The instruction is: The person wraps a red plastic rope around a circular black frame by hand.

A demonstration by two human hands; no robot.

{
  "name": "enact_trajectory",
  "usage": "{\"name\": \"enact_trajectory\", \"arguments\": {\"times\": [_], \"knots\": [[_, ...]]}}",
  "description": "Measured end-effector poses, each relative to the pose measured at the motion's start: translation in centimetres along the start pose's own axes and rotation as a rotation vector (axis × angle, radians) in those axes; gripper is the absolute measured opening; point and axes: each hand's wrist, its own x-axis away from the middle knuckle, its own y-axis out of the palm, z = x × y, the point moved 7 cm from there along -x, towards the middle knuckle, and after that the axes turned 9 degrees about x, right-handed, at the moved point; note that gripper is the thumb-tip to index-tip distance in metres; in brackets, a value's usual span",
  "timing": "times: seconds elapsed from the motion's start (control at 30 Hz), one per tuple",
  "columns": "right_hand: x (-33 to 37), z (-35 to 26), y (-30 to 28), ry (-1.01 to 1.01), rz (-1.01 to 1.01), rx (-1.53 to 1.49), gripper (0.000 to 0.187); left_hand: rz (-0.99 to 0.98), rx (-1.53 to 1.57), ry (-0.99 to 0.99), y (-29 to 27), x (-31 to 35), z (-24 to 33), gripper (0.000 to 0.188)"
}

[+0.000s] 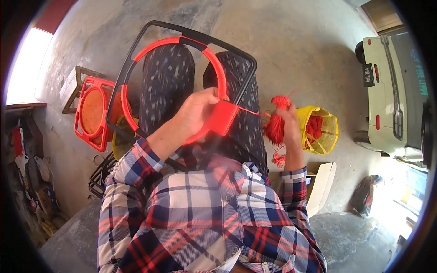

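A black frame point(154, 23) with rounded corners rests across my thighs. Set inside it is a ring point(217, 68), mostly covered in red, with bare black stretches between. At its lower right a wide red wrapping point(222, 118) spans from ring to frame. My left hand point(198, 111) grips the ring there, thumb on top and the other fingers partly hidden behind. From the wrapping's edge a red cord point(249, 111) runs right toward my right hand point(291, 122). That hand, a little blurred, is closed on a bundle of red cord point(274, 129) beside my right thigh.
A yellow mesh basket point(334, 129) with more red cord lies right of my right hand. On the left, a red frame with a round centre point(94, 109) leans by a wooden stool point(68, 91). An open cardboard box point(321, 186) sits near my right elbow. A pale vehicle point(387, 95) stands far right.
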Motion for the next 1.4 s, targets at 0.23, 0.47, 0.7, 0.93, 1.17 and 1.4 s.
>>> {"name": "enact_trajectory", "arguments": {"times": [0.23, 0.47, 0.7, 0.93, 1.17, 1.4], "knots": [[3.8, -11.8, 12.0, -0.982, -0.115, 1.035, 0.036, 0.116, -0.285, 0.483, 1.0, 1.7, 1.9, 0.034], [3.2, -10.2, 7.3, -1.043, 0.394, 0.863, 0.034, 0.116, 0.034, 0.273, -2.0, 0.4, 1.5, 0.046], [4.8, -7.9, 11.7, -0.942, -0.024, 0.972, 0.029, 0.082, -0.001, 0.138, 0.5, 1.0, 0.1, 0.047], [2.7, -4.7, 6.9, -0.524, -0.116, 0.205, 0.033, 0.02, -0.088, 0.005, -1.1, 0.6, -0.3, 0.032], [2.8, -2.6, -1.1, -0.308, -0.477, -0.956, 0.048, 0.024, 0.112, -0.021, -0.9, 0.2, -0.8, 0.026], [5.0, -7.7, -0.8, -0.321, -0.44, -0.967, 0.046, 0.017, 0.097, 0.068, 0.6, 0.4, -0.1, 0.026]]}}
